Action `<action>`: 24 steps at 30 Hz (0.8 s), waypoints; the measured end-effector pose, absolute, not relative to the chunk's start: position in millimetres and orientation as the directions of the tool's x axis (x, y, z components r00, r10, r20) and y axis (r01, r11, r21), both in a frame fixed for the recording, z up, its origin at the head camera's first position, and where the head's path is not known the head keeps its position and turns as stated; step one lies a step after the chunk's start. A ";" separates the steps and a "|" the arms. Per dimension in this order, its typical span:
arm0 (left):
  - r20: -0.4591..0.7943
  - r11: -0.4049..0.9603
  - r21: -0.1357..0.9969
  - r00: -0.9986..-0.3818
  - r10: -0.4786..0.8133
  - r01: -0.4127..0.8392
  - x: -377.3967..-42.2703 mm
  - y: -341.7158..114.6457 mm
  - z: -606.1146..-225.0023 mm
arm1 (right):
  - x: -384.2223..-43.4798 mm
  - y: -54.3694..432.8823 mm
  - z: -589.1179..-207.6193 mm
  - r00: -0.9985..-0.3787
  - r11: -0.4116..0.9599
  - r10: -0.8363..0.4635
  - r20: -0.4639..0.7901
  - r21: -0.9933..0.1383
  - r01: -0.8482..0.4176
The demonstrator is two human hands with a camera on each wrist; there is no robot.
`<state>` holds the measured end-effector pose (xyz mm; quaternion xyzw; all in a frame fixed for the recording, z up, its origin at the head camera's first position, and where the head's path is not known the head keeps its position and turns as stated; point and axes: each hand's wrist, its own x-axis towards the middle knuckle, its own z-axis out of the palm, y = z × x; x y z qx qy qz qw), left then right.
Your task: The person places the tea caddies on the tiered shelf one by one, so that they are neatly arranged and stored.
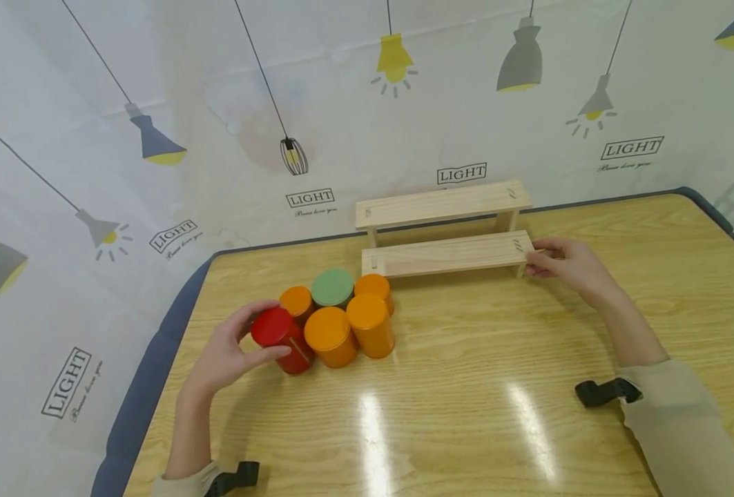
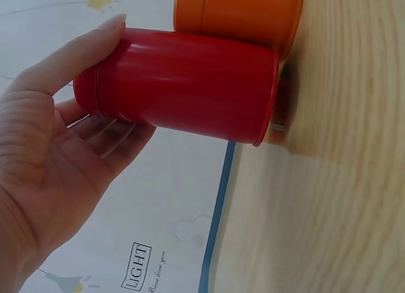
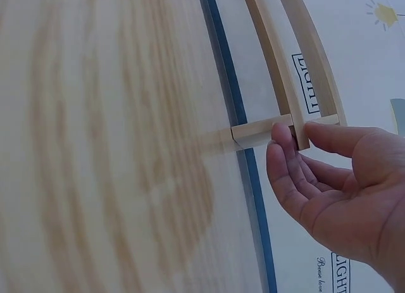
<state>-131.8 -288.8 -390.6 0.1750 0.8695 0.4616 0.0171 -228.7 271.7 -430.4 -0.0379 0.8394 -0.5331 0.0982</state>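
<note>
My left hand (image 1: 222,353) grips a red cylindrical canister (image 1: 275,328) near its lid, thumb on one side and fingers round the other. In the left wrist view the red canister (image 2: 190,84) stands close beside an orange one (image 2: 240,14); whether its base touches the table I cannot tell. At the right end of a two-tier wooden shelf (image 1: 447,254), my right hand (image 1: 570,266) pinches the lower board. The right wrist view shows the thumb and fingers about that board's end (image 3: 300,131).
Several orange canisters (image 1: 375,324) and a green-lidded one (image 1: 333,287) cluster right of the red one, near the shelf's left end. The wooden table (image 1: 466,400) has a blue edge (image 1: 155,359). A lamp-printed curtain (image 1: 354,103) hangs behind.
</note>
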 end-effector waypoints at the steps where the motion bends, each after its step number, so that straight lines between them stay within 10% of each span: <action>1: 0.138 0.516 0.805 -0.939 0.315 0.292 -131.0 -289.0 -389.1 | -228.8 271.6 -430.6 -0.977 0.426 -0.170 -0.125 -0.904 0.041; 24: 0.300 0.498 0.799 -0.941 0.157 0.337 -126.5 -276.5 -364.4 | -231.3 273.3 -431.2 -0.973 0.400 -0.190 -0.128 -0.916 0.042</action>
